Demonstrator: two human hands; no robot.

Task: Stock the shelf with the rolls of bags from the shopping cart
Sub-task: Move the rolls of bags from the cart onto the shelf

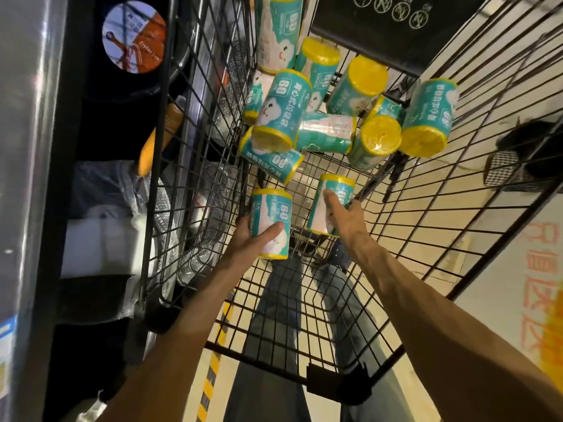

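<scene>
Shelving (100,208) stands along the person's left side, a dark unit with wrapped goods on its tiers, just beside the left wall of the shopping cart (396,239), whose black wire basket fills most of the view ahead and below. At the far end of the basket lies the pile of rolls (335,117), teal-labelled cylinders with yellow ends heaped at all angles, well beyond both hands. Nearer, two rolls have been singled out. The left roll (269,223) sits in the left hand (246,239), thumb across its label and fingers curled behind, its long axis running away from the person and slightly upward in view. The right roll (330,205) lies in much the same line, a little farther forward, with the right hand (347,219) wrapped round its right flank and one finger laid along the label. So both hands are closed on a roll each, and the two stand apart with bare wire between them. What matters for the coming move, as I judge it, is that the shelf lies to the left of both: the left hand is the nearer and has only the cart wall to clear, while the right must cross over.
</scene>
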